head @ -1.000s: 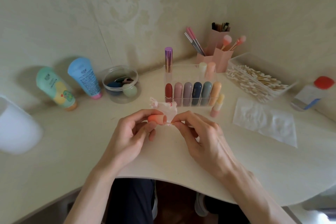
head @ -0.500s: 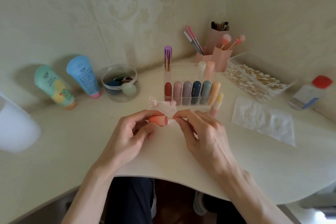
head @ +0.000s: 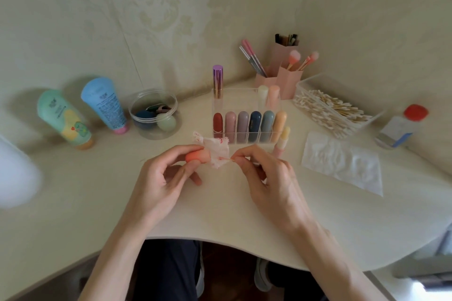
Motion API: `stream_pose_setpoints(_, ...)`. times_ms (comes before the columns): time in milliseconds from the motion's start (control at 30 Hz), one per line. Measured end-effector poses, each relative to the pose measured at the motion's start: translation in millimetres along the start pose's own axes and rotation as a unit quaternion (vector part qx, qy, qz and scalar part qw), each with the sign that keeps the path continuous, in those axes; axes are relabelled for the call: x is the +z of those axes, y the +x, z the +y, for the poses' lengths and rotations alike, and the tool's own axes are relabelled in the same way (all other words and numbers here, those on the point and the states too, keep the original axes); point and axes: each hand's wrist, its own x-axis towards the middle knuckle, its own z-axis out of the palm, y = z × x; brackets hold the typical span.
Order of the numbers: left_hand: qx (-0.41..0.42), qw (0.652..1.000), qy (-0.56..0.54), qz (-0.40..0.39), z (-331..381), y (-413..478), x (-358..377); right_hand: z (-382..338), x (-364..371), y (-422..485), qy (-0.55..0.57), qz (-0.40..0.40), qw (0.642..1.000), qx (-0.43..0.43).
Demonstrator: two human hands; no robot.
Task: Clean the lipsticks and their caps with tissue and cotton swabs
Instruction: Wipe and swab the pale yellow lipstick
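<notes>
Cream surface (head: pixel 97 190) with a curved front edge, set into a corner of pale patterned wallpaper (head: pixel 171 7).

Centre front: the left hand (head: pixel 159 178) has its fingers (head: pixel 181 151) and thumb curled round a coral rounded lipstick cap (head: pixel 195 156), held sideways above the surface. At the cap's right end, touching it, sits a crumpled white tissue with red stains (head: pixel 216 151), between the two hands. The right hand (head: pixel 269 178) has its thumb and forefinger tips closed narrowly on a thin cotton swab stick (head: pixel 226 159) that points left into the tissue, where its tip is hidden.

Behind the hands: a clear acrylic organiser (head: pixel 242 98). The front row holds six capped lipsticks (head: pixel 254 124) upright: red, pink, mauve, navy, grey-blue, peach. The back row holds a purple metallic tube (head: pixel 217 80) at left and two pale capped tubes (head: pixel 269 94) at right. Just beside the front right corner stands a pale yellow and pink lipstick (head: pixel 282 140), slightly tilted.

Right side: a flat white tissue sheet (head: pixel 342 164), a clear rectangular box (head: pixel 299 90) filled with cotton swabs (head: pixel 330 110), pink brush holders (head: pixel 288 83) with brushes, and a clear bottle with a red cap (head: pixel 401 127).

Left side: a round clear jar (head: pixel 146 134) of coloured sponges, a blue squeeze tube (head: pixel 105 102) and a green squeeze tube (head: pixel 63 117), both cap-down and leaning toward the wall, and a blurred white object (head: pixel 14 173) at the edge.
</notes>
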Motion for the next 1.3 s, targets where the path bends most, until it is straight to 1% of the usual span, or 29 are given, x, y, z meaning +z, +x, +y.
stream_pose_setpoints(67, -0.013, 0.999, 0.025, 0.034, 1.0, -3.2, -5.3, -0.1, -0.1, -0.4, -0.006, 0.01, 1.0, 0.014)
stream_pose_setpoints(133, 0.004, 0.992, 0.104, 0.065, 3.7, -6.5, -12.6, 0.1, 1.2, -0.5, -0.019, 0.008, 1.0, 0.022)
stream_pose_setpoints(200, 0.05, 0.972, 0.218, 0.078, 9.8, -9.0, -18.2, 0.1, 2.3, -0.3, -0.029, -0.003, 0.999, 0.021)
stream_pose_setpoints(267, 0.078, 0.948, 0.296, 0.09, 14.4, -8.9, -21.5, 0.1, 2.6, -0.3, -0.026, -0.015, 0.999, 0.02)
stream_pose_setpoints(333, 0.079, 0.937, 0.327, 0.095, 13.3, -7.4, -23.6, 0.5, 2.4, -0.6, -0.027, -0.015, 0.999, 0.019)
stream_pose_setpoints(433, 0.061, 0.932, 0.345, 0.087, 7.0, -5.3, -23.4, 1.1, 2.4, -0.4, -0.029, -0.008, 0.999, 0.017)
stream_pose_setpoints(600, 0.037, 0.932, 0.351, 0.084, 3.9, -3.5, -16.2, -0.1, 2.0, -0.7, -0.032, -0.022, 0.999, 0.006)
stream_pose_setpoints(733, 0.044, 0.931, 0.346, 0.109, 3.0, -5.4, -11.0, -2.8, -0.7, 0.6, -0.008, -0.029, 1.0, 0.0)
stream_pose_setpoints(833, 0.082, 0.923, 0.341, 0.16, 4.1, -9.1, -8.8, -4.2, -3.8, 0.4, 0.019, -0.04, 0.999, -0.001)
stream_pose_setpoints(900, 0.111, 0.919, 0.325, 0.193, 5.7, -10.6, -7.4, -3.9, -7.9, -0.3, 0.016, -0.049, 0.999, -0.003)
stream_pose_setpoints(967, 0.138, 0.921, 0.3, 0.205, 9.4, -12.1, -2.5, -2.7, -15.2, -1.7, 0.021, -0.053, 0.998, 0.001)
stream_pose_setpoints(1033, 0.16, 0.931, 0.27, 0.187, 14.8, -14.7, 9.7, 0.4, -25.5, -3.7, 0.028, -0.049, 0.998, 0.007)
stream_pose_setpoints(1100, 0.164, 0.948, 0.231, 0.142, 19.0, -14.8, 27.6, 6.3, -37.5, -6.8, 0.025, -0.041, 0.999, 0.021)
stream_pose_setpoints(1200, 0.129, 0.971, 0.186, 0.072, 24.2, -10.6, 58.2, 19.5, -55.4, -12.9, -0.003, -0.019, 0.998, 0.057)
stream_pose_setpoints(1300, 0.099, 0.979, 0.175, 0.029, 27.8, -2.2, 87.7, 34.4, -71.8, -20.7, -0.055, -0.015, 0.994, 0.09)
